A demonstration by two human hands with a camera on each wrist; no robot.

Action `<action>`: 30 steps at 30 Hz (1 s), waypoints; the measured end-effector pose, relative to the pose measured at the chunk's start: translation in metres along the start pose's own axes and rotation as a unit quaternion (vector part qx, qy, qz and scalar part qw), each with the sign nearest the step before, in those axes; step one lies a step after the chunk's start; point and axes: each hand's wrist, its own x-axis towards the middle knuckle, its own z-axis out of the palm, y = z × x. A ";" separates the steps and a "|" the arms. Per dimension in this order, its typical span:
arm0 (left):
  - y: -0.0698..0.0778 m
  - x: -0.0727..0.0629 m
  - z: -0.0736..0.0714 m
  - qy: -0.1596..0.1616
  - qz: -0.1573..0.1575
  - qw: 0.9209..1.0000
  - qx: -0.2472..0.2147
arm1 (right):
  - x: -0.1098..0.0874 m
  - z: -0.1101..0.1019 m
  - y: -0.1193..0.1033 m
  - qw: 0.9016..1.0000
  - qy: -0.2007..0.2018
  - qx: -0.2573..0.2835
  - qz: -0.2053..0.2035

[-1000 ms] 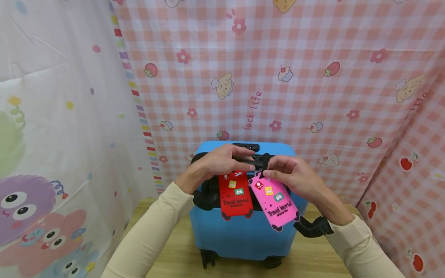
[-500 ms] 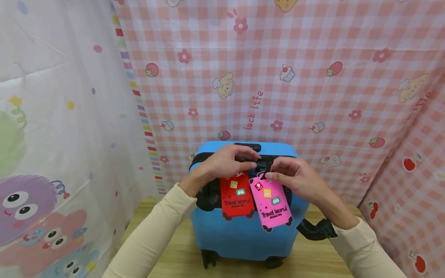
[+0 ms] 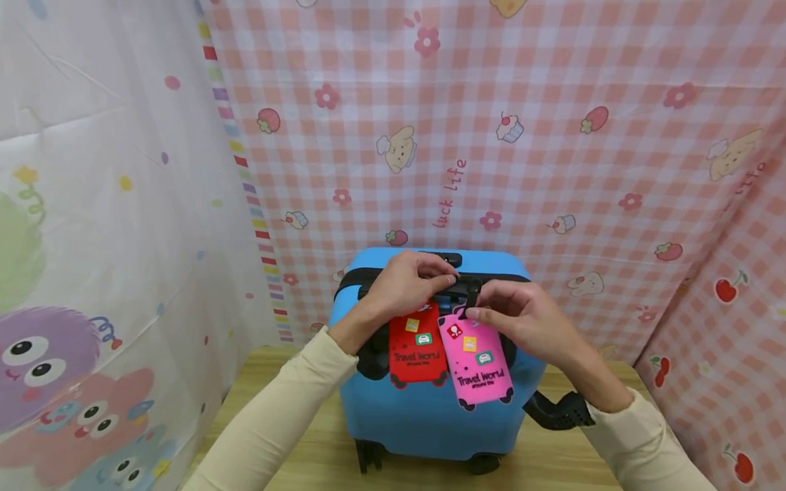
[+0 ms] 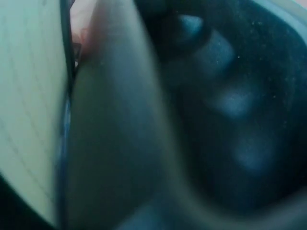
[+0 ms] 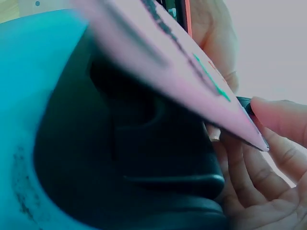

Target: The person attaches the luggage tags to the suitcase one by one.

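Note:
A small blue suitcase (image 3: 439, 423) stands upright on the wooden surface, with a black handle (image 3: 452, 289) near its top. My left hand (image 3: 413, 285) grips this handle, thumb and fingertips close together at its middle. A red luggage tag (image 3: 419, 365) hangs below that hand, its upper end partly hidden. To its right a pink luggage tag (image 3: 482, 368) hangs slightly tilted. My right hand (image 3: 529, 317) pinches the tag's black strap (image 3: 473, 297) between thumb and curled fingers. In the right wrist view, the pink tag (image 5: 192, 88) slants past the fingers. The left wrist view is mostly blurred dark material.
A pink checked curtain (image 3: 393, 88) hangs close behind the suitcase; a white printed one (image 3: 184, 273) hangs at the left. Wood-grain flooring (image 3: 288, 409) shows around the suitcase wheels (image 3: 484, 464). Each wrist wears a black camera mount, such as the right one (image 3: 559, 409).
The pink tag has swung from a strong tilt to hanging more upright. The left hand has shifted slightly right along the handle; the right hand stays on the strap.

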 end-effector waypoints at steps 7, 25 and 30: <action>0.001 0.001 0.000 0.025 0.011 1.000 0.005 | -0.002 0.003 -0.001 0.996 0.035 -0.045 -0.066; -0.004 0.004 0.000 0.038 0.085 0.995 -0.018 | -0.002 0.014 -0.003 0.979 0.102 -0.150 -0.089; -0.005 0.004 -0.001 0.039 0.110 0.992 -0.040 | 0.000 0.014 -0.003 0.979 0.108 -0.153 -0.084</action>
